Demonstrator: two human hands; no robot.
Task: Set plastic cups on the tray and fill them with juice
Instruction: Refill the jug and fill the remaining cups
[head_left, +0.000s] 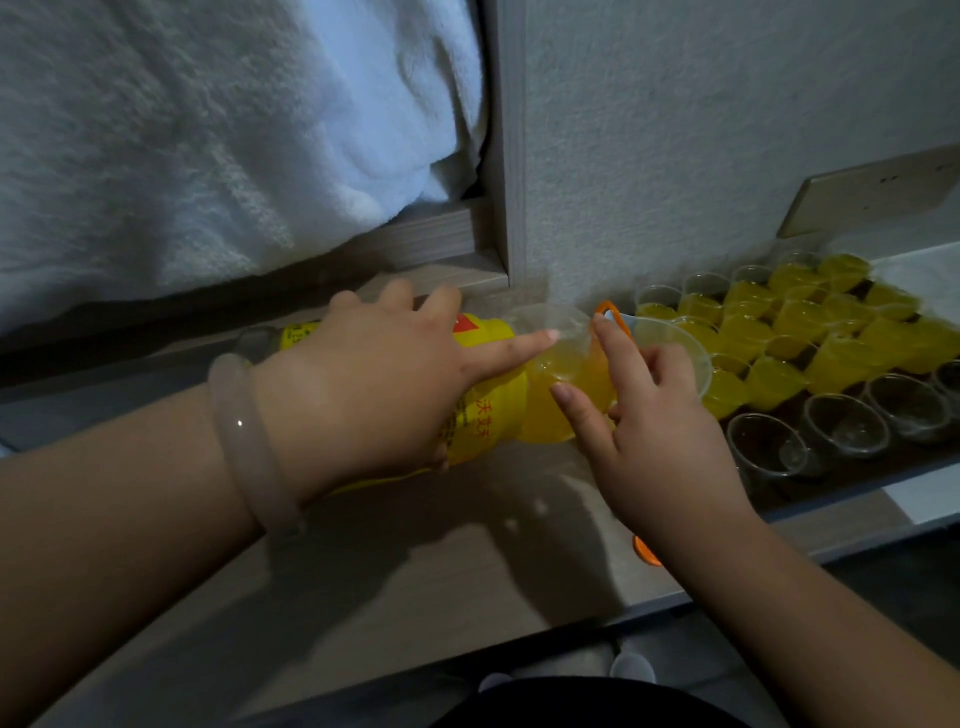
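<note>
My left hand (374, 384) grips a juice bottle (498, 410) with a yellow label, tipped on its side so its orange-ringed neck (608, 312) points right. My right hand (649, 431) holds a clear plastic cup (680, 353) at the bottle's mouth, index finger raised along the neck. A dark tray (883, 467) to the right carries several cups filled with yellow juice (779, 322) and a near row of empty clear cups (841, 423).
An orange bottle cap (644, 551) lies on the wooden counter (441, 561) under my right wrist. A white towel (208, 145) hangs at upper left beside a wooden frame. The wall stands close behind the tray.
</note>
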